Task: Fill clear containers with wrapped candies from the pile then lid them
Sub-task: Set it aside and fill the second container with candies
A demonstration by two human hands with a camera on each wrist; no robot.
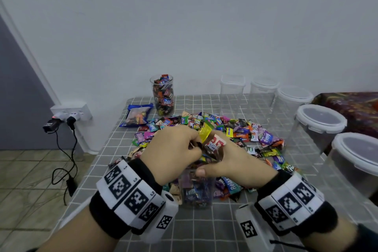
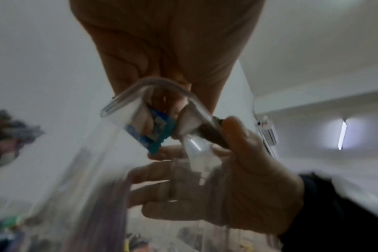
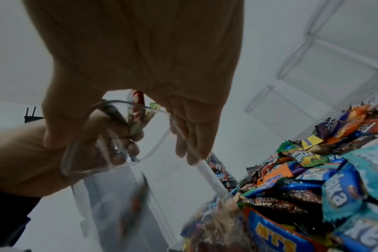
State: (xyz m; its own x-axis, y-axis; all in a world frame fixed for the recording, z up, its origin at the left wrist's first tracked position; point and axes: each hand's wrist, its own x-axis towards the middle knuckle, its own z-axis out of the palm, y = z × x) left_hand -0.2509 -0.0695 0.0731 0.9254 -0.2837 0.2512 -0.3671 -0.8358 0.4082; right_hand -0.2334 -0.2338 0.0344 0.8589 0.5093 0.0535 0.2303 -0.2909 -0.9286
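The container (image 1: 197, 188) being filled sits at 6 o'clock on the table (image 1: 204, 229), right at the near edge of the pile (image 1: 206, 135), probably so candies only need a short trip. It's gripped near the rim by the right hand (image 1: 231, 161), thumb on the near side and fingers on the far side, most likely to keep it steady while stuff gets pushed in. A bunch of candies (image 1: 210, 139) is pinched by the left hand (image 1: 173, 149) right over the mouth, some wrappers already poking past the rim. Contents reach maybe partway up; hard to judge through the blur.

A full cup (image 1: 163, 94) with no lid on it is parked at 11 o'clock by the wall, so that one still needs lidding, I'd guess. Five empty tubs are lined up from 1 to 3 o'clock, out of the way of the pile, lids resting on them: tub one (image 1: 232, 96), two (image 1: 263, 98), three (image 1: 292, 106), four (image 1: 319, 127), five (image 1: 356, 161). One blue bag (image 1: 136, 115) of sweets lies at 10 o'clock. Pile count: way too many to number.
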